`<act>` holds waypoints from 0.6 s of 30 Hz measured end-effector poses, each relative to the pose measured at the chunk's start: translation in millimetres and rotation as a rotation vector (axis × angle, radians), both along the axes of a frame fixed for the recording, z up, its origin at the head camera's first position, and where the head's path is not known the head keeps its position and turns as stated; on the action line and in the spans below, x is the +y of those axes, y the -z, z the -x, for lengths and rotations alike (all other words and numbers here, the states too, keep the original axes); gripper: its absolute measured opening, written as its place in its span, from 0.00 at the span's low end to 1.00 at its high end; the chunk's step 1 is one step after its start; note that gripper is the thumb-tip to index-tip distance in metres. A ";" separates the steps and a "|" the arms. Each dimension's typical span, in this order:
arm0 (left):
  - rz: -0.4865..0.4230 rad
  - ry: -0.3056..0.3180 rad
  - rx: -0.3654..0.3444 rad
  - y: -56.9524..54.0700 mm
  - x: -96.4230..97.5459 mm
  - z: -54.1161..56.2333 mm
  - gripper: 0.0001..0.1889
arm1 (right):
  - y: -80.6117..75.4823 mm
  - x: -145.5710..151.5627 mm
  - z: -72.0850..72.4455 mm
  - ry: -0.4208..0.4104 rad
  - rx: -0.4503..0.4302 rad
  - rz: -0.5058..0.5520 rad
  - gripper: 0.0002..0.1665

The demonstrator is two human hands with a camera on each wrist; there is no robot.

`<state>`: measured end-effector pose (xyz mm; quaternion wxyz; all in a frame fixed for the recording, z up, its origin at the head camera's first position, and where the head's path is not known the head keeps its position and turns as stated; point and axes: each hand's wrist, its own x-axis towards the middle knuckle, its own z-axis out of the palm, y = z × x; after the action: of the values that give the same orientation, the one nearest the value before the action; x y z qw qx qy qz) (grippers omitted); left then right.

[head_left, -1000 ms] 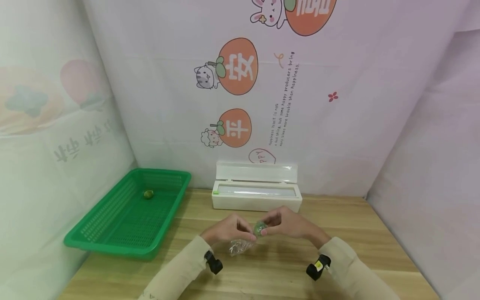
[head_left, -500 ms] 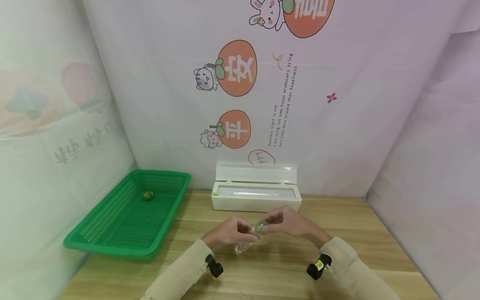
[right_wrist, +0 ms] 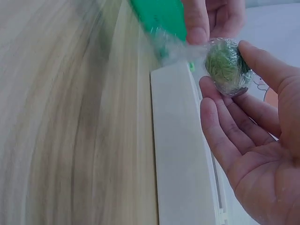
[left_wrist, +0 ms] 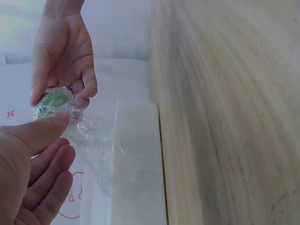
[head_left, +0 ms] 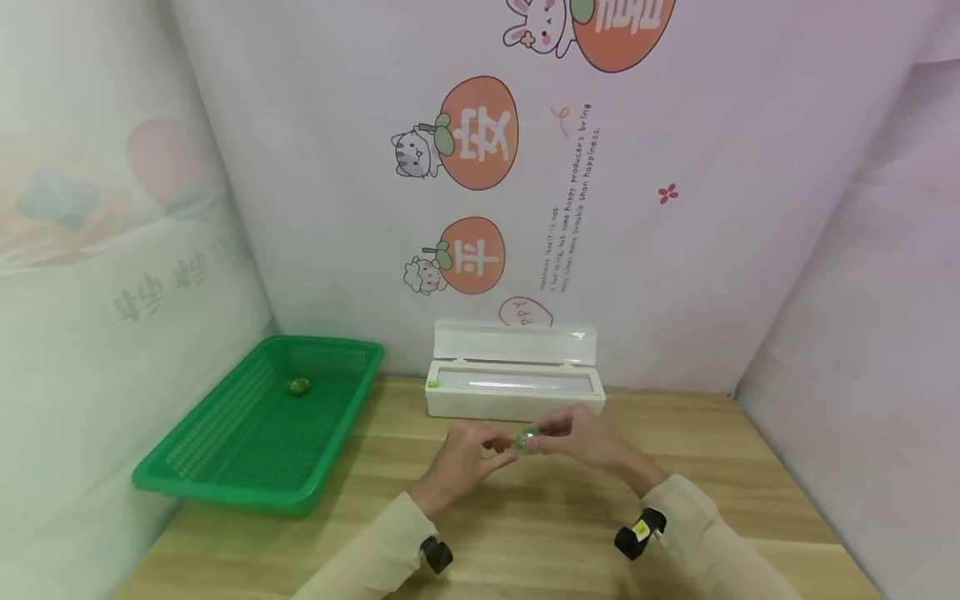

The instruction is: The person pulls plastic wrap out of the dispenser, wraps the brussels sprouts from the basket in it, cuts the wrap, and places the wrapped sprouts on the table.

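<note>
A Brussels sprout (right_wrist: pixel 223 64) in clear, crinkled cling film is held up between the two hands, above the wooden table. My right hand (head_left: pixel 591 439) pinches it between thumb and fingertips from the right. From the other side, the left hand (head_left: pixel 467 460) has its thumb on the wrapped edge in the left wrist view, pinching the film there; its lower fingers curl loosely beneath. A loose tail of cling film (left_wrist: pixel 96 145) trails off the sprout, transparent and thin. The left index fingertip is partly hidden behind the bundle.
Just behind the hands stands a white cling film dispenser box (head_left: pixel 516 407) with its lid raised. At the left, a green plastic basket (head_left: pixel 225 497) holds one small wrapped-looking sprout (head_left: pixel 299 387). Printed white cloth walls (head_left: pixel 337 208) surround the wooden table (head_left: pixel 570 542).
My left hand has turned and risen, and the film tail no longer shows below it in the head view. The right hand and sprout have shifted slightly up and to the right.
</note>
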<state>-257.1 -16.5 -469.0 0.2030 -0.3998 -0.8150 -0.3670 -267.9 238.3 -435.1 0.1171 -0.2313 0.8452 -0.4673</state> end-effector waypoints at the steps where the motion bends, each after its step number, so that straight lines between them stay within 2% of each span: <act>1: -0.019 -0.004 -0.014 1.6 1.2 -1.0 0.05 | 0.6 -1.1 -0.8 -0.001 -0.021 0.015 0.20; 7: -0.117 -0.012 -0.069 9.6 5.2 -1.1 0.07 | 4.0 -5.9 -4.2 0.003 -0.067 0.075 0.18; 12: -0.162 -0.016 -0.174 7.8 7.7 5.0 0.11 | 1.1 -11.0 -5.4 0.016 -0.068 0.090 0.20; 15: -0.149 -0.028 -0.205 4.8 8.6 9.1 0.11 | -0.6 -15.5 -5.2 0.031 -0.067 0.094 0.21; 18: -0.091 -0.046 -0.197 0.3 9.7 12.5 0.11 | -2.4 -20.1 -4.9 0.051 -0.059 0.092 0.21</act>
<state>-269.7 -6.9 -469.3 0.1481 -0.3333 -0.8226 -0.4362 -263.0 218.2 -432.8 0.1191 -0.2010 0.8247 -0.5150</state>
